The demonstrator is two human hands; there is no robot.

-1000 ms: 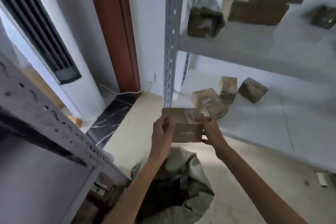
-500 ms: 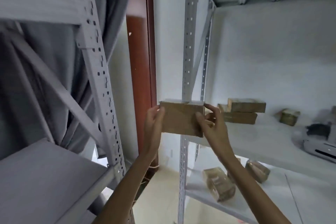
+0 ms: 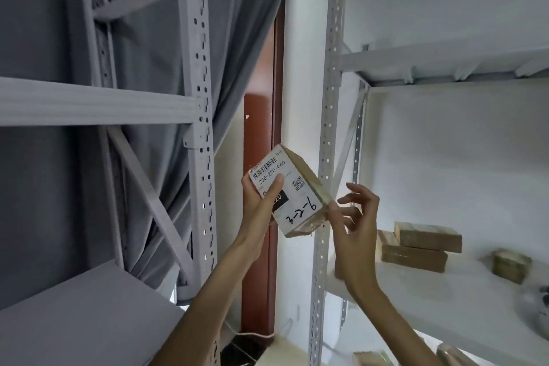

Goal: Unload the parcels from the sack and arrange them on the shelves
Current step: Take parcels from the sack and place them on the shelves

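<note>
Head view: parcel [image 3: 289, 191] is held up at centre, label facing the camera.
Left hand [image 3: 263, 202]: grips the parcel, thumb across the label.
Right hand [image 3: 352, 218]: fingers spread, barely touching its corner.
Risk: the one-handed hold may slip, dropping it short of the shelf [image 3: 416, 285] at 4 o'clock.

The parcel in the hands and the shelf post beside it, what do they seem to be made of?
The parcel looks like brown cardboard with a matte face and a white paper label bearing a barcode and handwriting. The shelf post seems to be painted metal: pale grey, thin, with rows of punched holes.
</note>
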